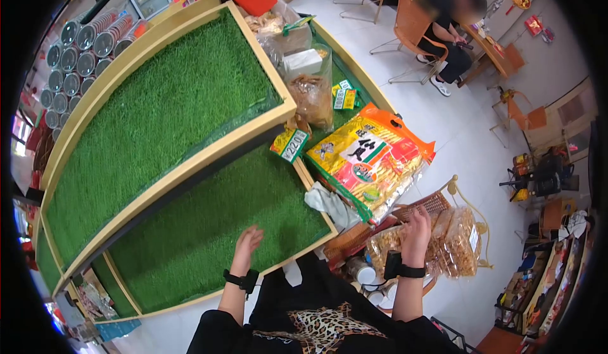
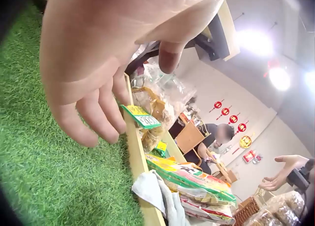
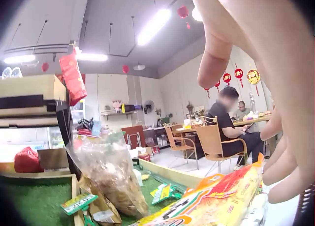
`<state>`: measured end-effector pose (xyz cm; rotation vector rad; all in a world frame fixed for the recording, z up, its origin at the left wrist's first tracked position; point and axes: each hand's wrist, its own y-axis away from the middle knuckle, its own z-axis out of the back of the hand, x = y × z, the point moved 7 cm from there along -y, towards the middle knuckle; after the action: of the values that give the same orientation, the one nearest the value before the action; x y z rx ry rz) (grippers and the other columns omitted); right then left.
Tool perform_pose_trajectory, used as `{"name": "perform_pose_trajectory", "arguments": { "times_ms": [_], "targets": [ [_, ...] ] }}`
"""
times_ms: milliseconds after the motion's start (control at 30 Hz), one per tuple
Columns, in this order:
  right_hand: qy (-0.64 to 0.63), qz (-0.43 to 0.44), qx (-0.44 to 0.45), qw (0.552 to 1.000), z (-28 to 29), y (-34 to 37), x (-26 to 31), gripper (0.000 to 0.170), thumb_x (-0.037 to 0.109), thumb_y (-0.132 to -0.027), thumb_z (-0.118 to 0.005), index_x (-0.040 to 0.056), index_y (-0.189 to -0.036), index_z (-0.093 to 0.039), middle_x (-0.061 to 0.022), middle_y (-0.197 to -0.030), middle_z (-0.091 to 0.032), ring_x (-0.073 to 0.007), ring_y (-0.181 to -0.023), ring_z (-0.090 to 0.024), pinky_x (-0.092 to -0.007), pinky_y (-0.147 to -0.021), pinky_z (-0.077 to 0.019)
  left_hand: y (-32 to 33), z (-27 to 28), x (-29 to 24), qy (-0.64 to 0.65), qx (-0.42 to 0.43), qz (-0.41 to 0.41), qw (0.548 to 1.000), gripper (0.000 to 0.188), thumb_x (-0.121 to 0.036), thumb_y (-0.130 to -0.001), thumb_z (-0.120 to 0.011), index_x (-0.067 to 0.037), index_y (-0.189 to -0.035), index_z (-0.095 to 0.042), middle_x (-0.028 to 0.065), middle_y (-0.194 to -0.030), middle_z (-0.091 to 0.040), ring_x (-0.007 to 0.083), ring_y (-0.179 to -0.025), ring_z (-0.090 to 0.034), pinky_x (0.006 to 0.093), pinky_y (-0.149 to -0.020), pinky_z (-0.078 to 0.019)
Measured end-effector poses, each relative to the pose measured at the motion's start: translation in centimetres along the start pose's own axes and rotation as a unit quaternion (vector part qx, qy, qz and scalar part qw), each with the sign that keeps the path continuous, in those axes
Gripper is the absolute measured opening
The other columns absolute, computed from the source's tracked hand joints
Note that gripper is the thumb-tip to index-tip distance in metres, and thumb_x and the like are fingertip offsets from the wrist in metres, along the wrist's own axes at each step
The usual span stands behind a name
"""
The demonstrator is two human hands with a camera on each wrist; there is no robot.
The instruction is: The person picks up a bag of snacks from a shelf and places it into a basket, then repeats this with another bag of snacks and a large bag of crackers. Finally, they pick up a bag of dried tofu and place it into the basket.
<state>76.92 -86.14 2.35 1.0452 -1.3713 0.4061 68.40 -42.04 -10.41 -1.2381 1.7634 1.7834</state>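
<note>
My left hand (image 1: 248,247) hovers over the green turf of the lower shelf (image 1: 209,227), fingers loosely bent and holding nothing. My right hand (image 1: 416,235) is raised beside the lower edge of a large yellow and red snack package (image 1: 370,160), its fingers relaxed with nothing in them. In the right wrist view the package (image 3: 216,196) lies near the fingertips; whether they touch it cannot be told. A grey-white cloth (image 1: 330,205) lies against the package at the wooden edge. A green price tag (image 1: 289,143) stands by the shelf corner.
Clear bags of brown food (image 1: 310,97) stand behind the package. More bagged snacks (image 1: 453,243) fill a wicker cart at the right. A raised turf shelf (image 1: 164,94) with a wooden rim is at the upper left. A seated person (image 1: 449,24) is at a far table.
</note>
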Motion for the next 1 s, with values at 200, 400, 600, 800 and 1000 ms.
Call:
{"name": "perform_pose_trajectory", "arguments": {
  "times_ms": [200,400,600,800,1000],
  "targets": [
    [-0.003,0.056,0.012,0.998,4.1,6.2,2.0,0.030,0.016,-0.084,-0.050,0.0059,-0.112,-0.050,-0.0066,-0.106,-0.056,-0.0149,-0.094,-0.052,-0.0272,-0.078,-0.0406,5.7,2.0,-1.3,-0.026,-0.018,-0.072,0.997,0.044,-0.032,-0.089,-0.046,-0.003,-0.123,-0.045,0.0126,-0.113,-0.057,0.0184,-0.103,-0.054,0.0294,-0.088,-0.0386],
    [-0.016,0.145,0.044,0.988,7.1,14.6,6.1,0.026,0.017,-0.085,-0.049,0.0054,-0.109,-0.050,-0.0077,-0.109,-0.055,-0.0152,-0.094,-0.052,-0.0278,-0.078,-0.0391,13.8,7.4,-0.2,-0.101,-0.032,-0.171,0.979,0.033,-0.018,-0.088,-0.049,-0.002,-0.117,-0.050,0.0114,-0.110,-0.057,0.0172,-0.103,-0.052,0.0287,-0.090,-0.0377],
    [0.024,0.229,0.105,0.968,6.1,26.4,8.8,0.029,0.017,-0.084,-0.050,0.0028,-0.109,-0.048,-0.0110,-0.111,-0.053,-0.0160,-0.096,-0.050,-0.0296,-0.084,-0.0367,24.4,16.9,5.4,-0.080,-0.100,-0.221,0.967,0.035,-0.018,-0.089,-0.046,-0.001,-0.119,-0.048,0.0120,-0.109,-0.058,0.0198,-0.099,-0.054,0.0321,-0.089,-0.0393],
    [-0.074,0.209,0.200,0.954,5.1,34.3,9.3,0.028,0.017,-0.084,-0.051,0.0011,-0.107,-0.048,-0.0114,-0.110,-0.051,-0.0163,-0.092,-0.048,-0.0292,-0.083,-0.0367,34.1,24.7,11.2,-0.031,-0.201,-0.194,0.960,0.032,-0.017,-0.089,-0.047,-0.002,-0.117,-0.050,0.0111,-0.106,-0.059,0.0190,-0.096,-0.055,0.0296,-0.084,-0.0406],
    [-0.083,0.110,0.392,0.910,-4.3,40.4,3.2,0.026,0.018,-0.082,-0.054,0.0008,-0.100,-0.049,-0.0101,-0.095,-0.053,-0.0172,-0.083,-0.048,-0.0291,-0.076,-0.0381,41.4,29.9,12.5,0.022,-0.315,-0.222,0.922,0.029,-0.010,-0.087,-0.048,0.000,-0.115,-0.050,0.0122,-0.105,-0.059,0.0184,-0.099,-0.054,0.0289,-0.087,-0.0399]
  ]
}}
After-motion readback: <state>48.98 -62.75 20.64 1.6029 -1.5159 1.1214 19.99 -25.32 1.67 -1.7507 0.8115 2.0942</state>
